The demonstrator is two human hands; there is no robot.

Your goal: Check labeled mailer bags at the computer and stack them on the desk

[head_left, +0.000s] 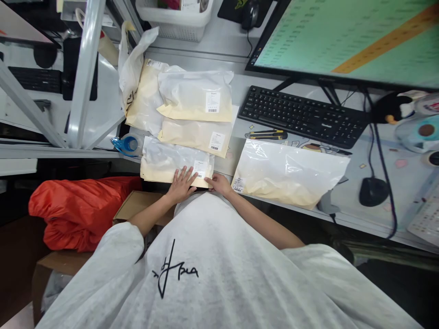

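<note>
A pale plastic mailing bag (161,160) with a barcode label (200,168) lies at the desk's front edge, right before my body. My left hand (181,185) rests on its near side, fingers spread over the lower edge and touching the label. At the bag's near right corner, my right hand (219,183) has its thumb and fingers closed on the edge; the fingertips underneath are hidden. Just behind are two similar labelled bags, a middle one (192,132) and a rear one (195,93), partly overlapping. Another bag (288,169) lies to the right, apart from my hands.
More bags (146,100) lean at the left by a metal frame (84,73). A tape roll (129,144) sits at the left edge. Rightward are a yellow utility knife (266,134), a keyboard (302,114), a mouse (373,192) and a monitor (343,41). A white basket (178,23) stands behind.
</note>
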